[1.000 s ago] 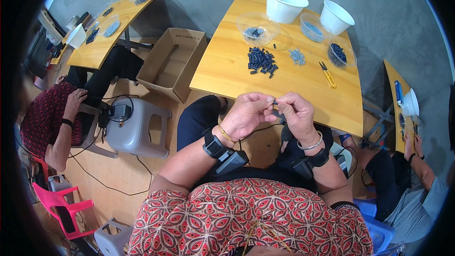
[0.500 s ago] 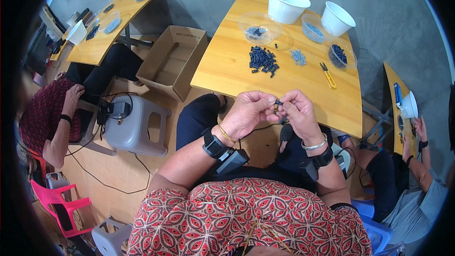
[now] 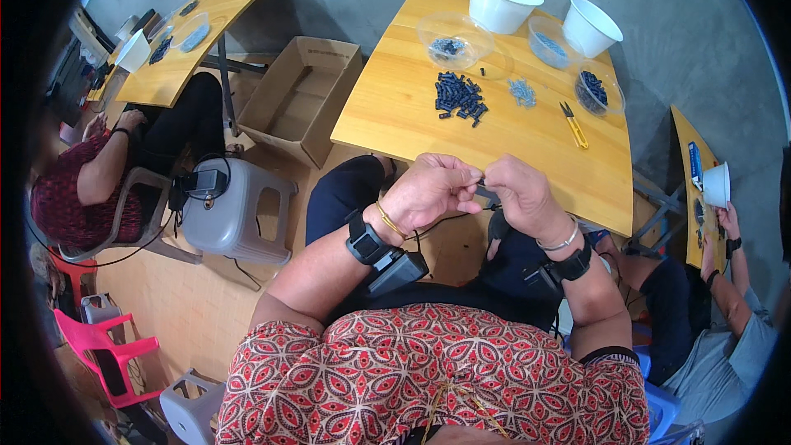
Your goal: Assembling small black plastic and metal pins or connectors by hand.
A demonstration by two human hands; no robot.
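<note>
Left hand (image 3: 435, 191) pinches a small dark piece (image 3: 480, 184), mostly hidden, and the right hand (image 3: 521, 191) curls close beside it, at the near edge of the wooden table (image 3: 391, 111).
The hands are together at the fingertips; whether the right one grips the piece, I cannot tell. Beyond them, left to right, are a clear bowl (image 3: 428, 33), a heap of dark pieces (image 3: 460, 96), a white tub (image 3: 501, 7), some small grey pieces (image 3: 521, 92), yellow-handled snips (image 3: 578, 131) and a bowl of dark pieces (image 3: 593, 91).
</note>
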